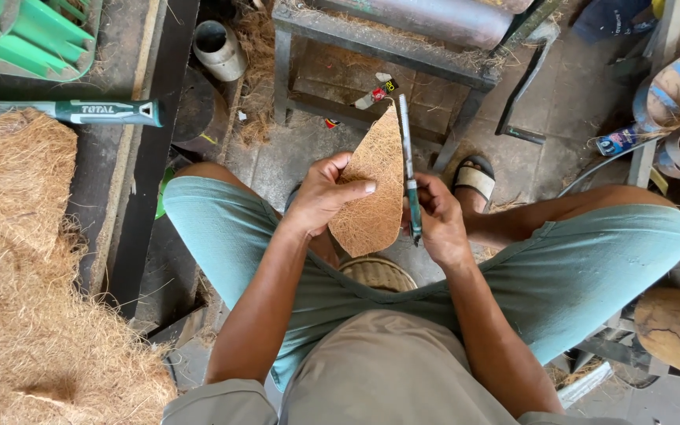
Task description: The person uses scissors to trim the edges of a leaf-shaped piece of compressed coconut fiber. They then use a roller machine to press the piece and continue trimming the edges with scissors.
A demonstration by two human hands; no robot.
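Fibrous leaf-shaped piece [371, 189] gripped by left hand [320, 193], beside right hand [438, 216] holding pen [408, 169].

A heap of coconut fibre [33, 315] lies left; a green-handled tool [72, 112] above it; a grey pipe piece [218, 49] beyond.

A rough craft workshop: heaps of coconut fibre [17, 260], a hand tool [72, 112] on the bench, metal frame [371, 47], dusty floor
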